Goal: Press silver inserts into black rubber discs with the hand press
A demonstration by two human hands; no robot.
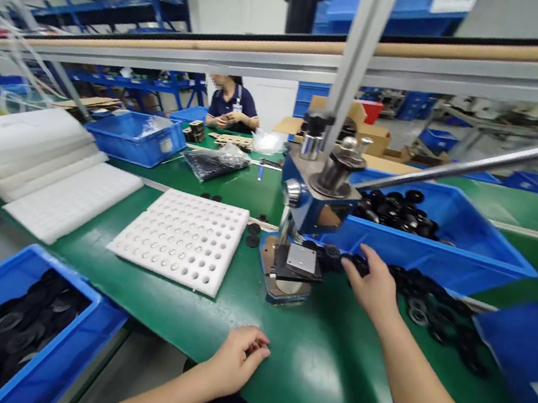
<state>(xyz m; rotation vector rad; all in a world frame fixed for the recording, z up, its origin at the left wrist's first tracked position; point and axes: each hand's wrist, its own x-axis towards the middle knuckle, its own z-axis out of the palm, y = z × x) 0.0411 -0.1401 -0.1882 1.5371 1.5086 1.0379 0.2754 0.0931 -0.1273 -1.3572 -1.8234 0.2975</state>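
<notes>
My right hand (376,288) reaches toward a row of black round parts (418,284) beside the press, thumb and forefinger apart, nothing visibly held. Its fingertips are close to the nearest black parts; whether they touch cannot be told. My left hand (239,360) rests low over the table's front edge, fingers curled toward the thumb; anything inside is hidden. Between and beyond both hands stands a blue hand press (319,202) with a long metal lever (483,156). A flat metal block (301,259) sits on its base. Left of the press lies a white foam tray (237,240), its holes partly filled with small shiny pieces.
A blue bin (463,257) of black parts stands behind the right hand. Another blue bin (95,300) with black discs is at lower left. White foam sheets (72,199) lie at left. Across the bench a person (235,105) sits near a black plastic bag (217,161).
</notes>
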